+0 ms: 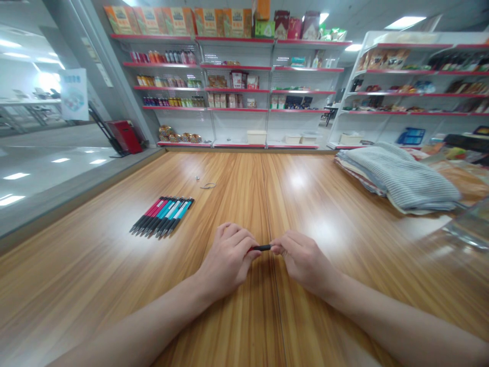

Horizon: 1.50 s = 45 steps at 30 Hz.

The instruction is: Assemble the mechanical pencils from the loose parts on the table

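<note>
A pen (263, 247) lies level between my two hands, just above the wooden table (244, 326). My left hand (232, 253) is closed around its body, where a little red shows beside the black grip. The fingertips of my right hand (301, 257) pinch the other end, hiding the tip. To the left, a row of pens (162, 216) lies side by side on the table, with red, blue and white barrels and black grips, tips toward me.
A small ring-like loop (208, 186) and a tiny shiny piece (197, 178) lie beyond the pens. Folded cloths (401, 176) are stacked at the right, near a clear container (471, 224). Stocked shelves (237, 92) stand behind the table.
</note>
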Motion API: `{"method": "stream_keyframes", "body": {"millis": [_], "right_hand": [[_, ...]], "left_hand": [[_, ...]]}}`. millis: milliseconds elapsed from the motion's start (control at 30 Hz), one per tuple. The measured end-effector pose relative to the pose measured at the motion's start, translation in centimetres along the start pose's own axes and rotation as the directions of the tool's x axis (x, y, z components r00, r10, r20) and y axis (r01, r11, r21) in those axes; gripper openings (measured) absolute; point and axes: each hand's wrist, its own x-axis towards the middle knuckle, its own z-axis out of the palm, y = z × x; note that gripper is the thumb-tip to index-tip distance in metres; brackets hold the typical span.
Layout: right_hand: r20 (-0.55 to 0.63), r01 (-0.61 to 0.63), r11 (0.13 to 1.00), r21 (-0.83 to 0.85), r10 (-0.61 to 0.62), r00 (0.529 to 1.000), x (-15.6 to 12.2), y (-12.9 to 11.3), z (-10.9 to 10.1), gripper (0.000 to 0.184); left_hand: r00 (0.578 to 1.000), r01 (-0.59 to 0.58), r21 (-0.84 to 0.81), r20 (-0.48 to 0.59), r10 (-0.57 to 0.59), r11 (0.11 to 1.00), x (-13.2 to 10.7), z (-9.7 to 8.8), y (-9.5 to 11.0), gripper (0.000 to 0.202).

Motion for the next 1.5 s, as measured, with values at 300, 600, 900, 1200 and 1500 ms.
{"method": "stream_keyframes", "body": {"millis": [300,600,900,1200,1500], "right_hand": [[-0.012,-0.014,1.000,0.018,0.014,1.000,0.0,-0.2,0.1,0.016],[-0.150,-0.239,0.968,0.078,0.248,0.957,0.4,0.5,-0.9,0.023],[-0.080,-0.344,0.911,0.229,0.370,0.926,0.2,2.0,-1.1,0.036],[-0.109,-0.313,0.889,0.335,0.366,0.924,-0.2,1.7,-1.6,0.046],[-0.037,-0.334,0.864,0.377,0.374,0.927,0.1,1.8,-0.7,0.039]], "left_hand": [[0.998,0.060,0.063,-0.018,-0.059,0.996,-0.1,-0.2,0.0,0.010],[0.892,0.417,-0.291,-0.049,-0.449,0.861,0.0,0.2,-0.9,0.024],[0.859,0.449,-0.762,0.224,-0.460,0.466,0.4,0.0,-2.0,0.028],[0.920,0.306,-0.733,0.064,-0.386,0.607,-0.3,0.4,-1.7,0.014],[0.831,0.388,-0.892,0.230,-0.507,0.230,0.2,0.7,-1.8,0.025]]}}
